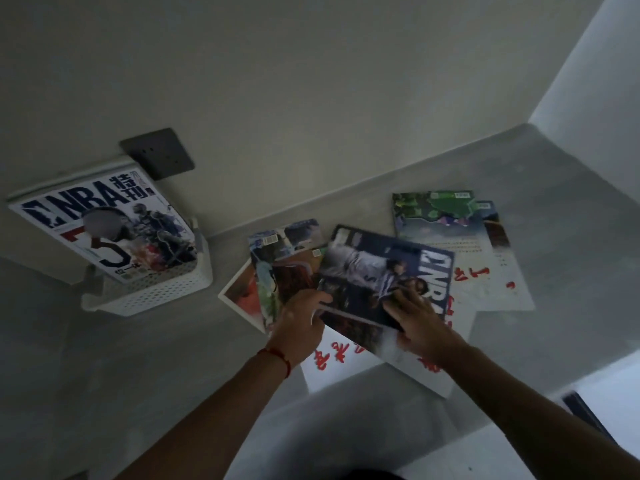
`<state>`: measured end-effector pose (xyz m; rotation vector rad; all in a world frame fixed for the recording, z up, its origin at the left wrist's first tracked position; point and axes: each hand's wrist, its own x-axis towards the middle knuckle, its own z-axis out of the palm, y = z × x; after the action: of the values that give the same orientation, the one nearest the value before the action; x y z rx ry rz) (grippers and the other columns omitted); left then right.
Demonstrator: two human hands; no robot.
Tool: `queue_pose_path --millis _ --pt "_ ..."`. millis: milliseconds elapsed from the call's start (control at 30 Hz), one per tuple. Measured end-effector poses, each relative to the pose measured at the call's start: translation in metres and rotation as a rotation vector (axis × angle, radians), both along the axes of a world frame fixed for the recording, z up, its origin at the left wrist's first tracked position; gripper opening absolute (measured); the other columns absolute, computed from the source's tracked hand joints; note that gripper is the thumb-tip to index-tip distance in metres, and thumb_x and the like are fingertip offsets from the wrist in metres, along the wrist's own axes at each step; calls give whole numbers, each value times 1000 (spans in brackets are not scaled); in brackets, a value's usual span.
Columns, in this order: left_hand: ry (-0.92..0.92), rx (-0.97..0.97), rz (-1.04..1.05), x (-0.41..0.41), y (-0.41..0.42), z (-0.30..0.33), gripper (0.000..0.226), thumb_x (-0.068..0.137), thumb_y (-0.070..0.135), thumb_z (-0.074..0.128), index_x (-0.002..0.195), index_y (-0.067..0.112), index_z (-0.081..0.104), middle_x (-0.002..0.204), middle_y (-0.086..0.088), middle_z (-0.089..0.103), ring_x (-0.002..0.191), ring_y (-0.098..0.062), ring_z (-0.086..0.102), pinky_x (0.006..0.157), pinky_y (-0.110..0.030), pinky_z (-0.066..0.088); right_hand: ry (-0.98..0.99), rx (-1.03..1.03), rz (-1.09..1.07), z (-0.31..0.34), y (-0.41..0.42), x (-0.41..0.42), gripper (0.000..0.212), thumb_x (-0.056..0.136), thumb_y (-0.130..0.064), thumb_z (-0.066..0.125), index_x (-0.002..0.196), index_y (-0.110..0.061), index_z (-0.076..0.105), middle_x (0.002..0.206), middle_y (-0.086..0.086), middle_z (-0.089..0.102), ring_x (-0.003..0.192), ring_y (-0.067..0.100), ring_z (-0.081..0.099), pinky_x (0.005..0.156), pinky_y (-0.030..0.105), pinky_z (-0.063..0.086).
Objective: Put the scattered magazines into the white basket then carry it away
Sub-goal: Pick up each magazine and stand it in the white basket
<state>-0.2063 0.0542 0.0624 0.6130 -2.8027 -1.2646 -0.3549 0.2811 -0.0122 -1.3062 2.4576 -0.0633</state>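
Two hands are being used on one dark NBA magazine [384, 271]: its near-left corner is being pinched by the left hand [301, 320], while the right hand [415, 323], fingers curled over the near edge, is gripping it, seemingly for lifting it off the scattered pile [485, 258] near the bench's [571, 202] back edge. One magazine [104, 230] is already lying across the white basket [159, 292], standing leftward against the wall.
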Motion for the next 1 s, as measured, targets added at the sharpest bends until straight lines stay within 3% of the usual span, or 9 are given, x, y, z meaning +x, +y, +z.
queue_pose_path --millis 67,167,233,300,467,567,700,833,1000 --pt "-35 -82 -55 -6 5 -9 40 87 -3 55 120 19 62 134 -3 53 125 -16 47 109 -27 40 -60 -91 137 3 9 15 66 82 -31 60 145 -29 40 160 0 24 151 27 13 118 45 21" --pt "-243 -199 -121 -12 7 -29 54 93 10 56 145 19 42 161 -7 24 151 -26 17 123 -39 23 13 -129 217 12 22 29 59 76 -7 58 131 -30 61 151 -3 48 148 22 32 118 51 26" --pt "-402 -249 -108 -11 7 -40 67 98 24 54 156 22 21 167 -5 3 154 -30 0 125 -48 14 121 -168 64 13 34 34 51 75 -5 65 120 -29 70 138 3 62 134 28 53 110 54 39" --pt "-480 -168 -6 -7 13 -46 74 99 30 54 158 24 9 167 -4 -4 154 -32 -5 124 -52 14 53 -140 -196 17 41 45 47 85 -19 66 130 -30 63 147 7 52 137 30 47 110 50 39" --pt "-314 -215 288 9 45 -51 68 97 19 54 156 19 20 157 -14 32 141 -37 36 107 -57 40 -144 -215 -527 12 25 83 47 95 -26 55 142 -24 47 158 3 35 140 24 37 116 45 35" --pt "-332 22 496 10 44 -53 51 88 11 61 136 7 45 131 -25 52 116 -43 53 95 -52 49 -196 -260 -687 14 10 92 46 95 -24 58 139 -20 49 152 5 41 140 28 35 118 47 30" --pt "-405 203 488 17 33 -51 32 89 19 64 119 8 60 116 -17 65 104 -35 62 86 -38 53 -319 -409 -932 23 -9 88 38 87 -12 65 125 -16 58 130 6 61 123 26 51 113 46 36" --pt "-210 338 403 36 31 -48 17 95 13 49 105 27 53 90 -8 60 66 -19 53 62 -30 44 -441 -520 -1123 28 -16 87 42 87 -11 68 127 -11 55 122 10 67 105 24 62 95 46 53" --pt "-9 435 461 61 2 -28 33 98 9 54 130 19 53 126 -3 59 109 -20 58 93 -36 48 -701 -560 -1167 33 -28 93 12 96 -17 54 104 -21 62 104 4 71 92 21 68 88 50 58"
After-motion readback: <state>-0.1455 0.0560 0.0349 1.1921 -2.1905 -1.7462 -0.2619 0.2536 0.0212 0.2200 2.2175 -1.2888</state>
